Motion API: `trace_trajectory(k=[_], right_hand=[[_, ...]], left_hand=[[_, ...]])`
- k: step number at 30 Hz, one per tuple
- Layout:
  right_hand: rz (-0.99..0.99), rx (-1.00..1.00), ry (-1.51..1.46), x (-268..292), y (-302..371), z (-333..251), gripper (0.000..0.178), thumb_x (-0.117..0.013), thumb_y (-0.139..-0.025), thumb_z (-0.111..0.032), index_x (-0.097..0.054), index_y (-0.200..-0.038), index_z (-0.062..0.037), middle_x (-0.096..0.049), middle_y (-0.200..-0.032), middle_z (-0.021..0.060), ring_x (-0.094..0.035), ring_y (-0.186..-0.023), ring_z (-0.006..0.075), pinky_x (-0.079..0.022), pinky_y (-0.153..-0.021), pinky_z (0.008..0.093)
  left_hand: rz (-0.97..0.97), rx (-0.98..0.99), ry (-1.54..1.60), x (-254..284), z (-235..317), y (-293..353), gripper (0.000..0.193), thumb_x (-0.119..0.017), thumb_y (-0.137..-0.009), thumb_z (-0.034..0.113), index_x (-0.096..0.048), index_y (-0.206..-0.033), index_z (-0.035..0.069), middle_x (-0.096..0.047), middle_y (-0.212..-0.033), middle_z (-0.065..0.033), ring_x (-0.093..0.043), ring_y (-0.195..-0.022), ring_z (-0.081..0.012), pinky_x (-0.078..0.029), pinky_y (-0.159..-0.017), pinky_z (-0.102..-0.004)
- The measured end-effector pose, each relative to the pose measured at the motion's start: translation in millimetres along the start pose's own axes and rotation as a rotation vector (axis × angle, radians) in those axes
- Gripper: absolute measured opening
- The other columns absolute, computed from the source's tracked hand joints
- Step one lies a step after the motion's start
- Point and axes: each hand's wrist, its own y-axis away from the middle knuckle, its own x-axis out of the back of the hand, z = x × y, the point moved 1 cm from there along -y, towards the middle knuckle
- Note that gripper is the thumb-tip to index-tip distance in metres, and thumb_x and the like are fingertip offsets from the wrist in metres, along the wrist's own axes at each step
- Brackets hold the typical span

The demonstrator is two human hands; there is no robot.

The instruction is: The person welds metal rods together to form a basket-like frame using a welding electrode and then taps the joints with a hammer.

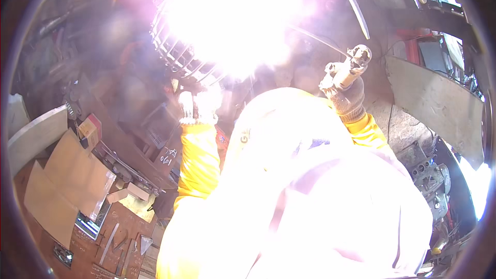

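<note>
The gloved right hand [347, 97] grips a welding electrode holder [347, 70], its long axis pointing up and left toward the far glare; the gloved left hand [199, 104], nearer the glare, touches a metal grille [175, 54]; its grasp is washed out.

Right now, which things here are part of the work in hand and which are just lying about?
In hand:
- left hand, gloved, at the metal grille by the bright arc glare
- right hand, gloved, gripping the welding torch handle

Lying about:
- cardboard sheets on the bench
- small box
- metal plate on the right
- gauges
</note>
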Motion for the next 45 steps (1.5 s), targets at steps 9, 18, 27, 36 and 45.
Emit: trace_trajectory(k=[9,18,27,36,45], right_hand=[[0.016,0.110,-0.018,-3,0,8,0.036,-0.068,-0.083,0.003,-0.054,-0.116,0.0022,-0.060,-0.092,0.0066,-0.060,-0.076,0.0119,-0.053,-0.070,0.0275],[0.127,0.324,0.242,2,3,33,0.033,-0.069,-0.087,-0.010,-0.058,-0.116,0.0012,-0.062,-0.093,0.0039,-0.060,-0.085,0.0138,-0.050,-0.074,0.0281],[0.049,0.084,0.009,6,2,5,0.038,-0.076,-0.080,-0.014,-0.063,-0.111,0.0026,-0.067,-0.090,0.0043,-0.063,-0.082,0.0148,-0.051,-0.074,0.0280],[-0.020,0.015,-0.039,6,3,16,0.041,-0.076,-0.082,-0.013,-0.059,-0.115,0.0029,-0.066,-0.084,0.0045,-0.063,-0.075,0.0136,-0.051,-0.073,0.0280],[0.031,-0.045,-0.012,1,-1,5,0.040,-0.080,-0.073,-0.021,-0.064,-0.105,-0.0035,-0.069,-0.086,0.0075,-0.068,-0.077,0.0224,-0.052,-0.073,0.0337]], left_hand=[[-0.195,0.419,0.118,49,17,-2,0.039,-0.054,-0.088,0.054,-0.060,-0.087,0.015,-0.055,-0.078,-0.0020,-0.048,-0.064,-0.0175,-0.044,-0.057,-0.0306],[-0.206,0.647,0.123,57,26,-6,0.031,-0.056,-0.089,0.044,-0.054,-0.080,0.014,-0.048,-0.073,0.0000,-0.042,-0.059,-0.0137,-0.041,-0.052,-0.0281],[-0.044,0.600,0.044,46,27,-22,0.022,-0.059,-0.088,0.032,-0.051,-0.078,0.014,-0.043,-0.071,0.0014,-0.038,-0.056,-0.0112,-0.040,-0.049,-0.0278],[0.133,0.229,-0.202,-2,11,1,0.037,-0.066,-0.086,0.046,-0.057,-0.068,0.015,-0.050,-0.061,-0.0013,-0.042,-0.047,-0.0173,-0.045,-0.046,-0.0331],[0.298,-0.128,0.010,-8,-5,2,0.037,-0.060,-0.092,0.047,-0.059,-0.071,0.016,-0.052,-0.060,0.0004,-0.047,-0.050,-0.0125,-0.043,-0.047,-0.0287]])
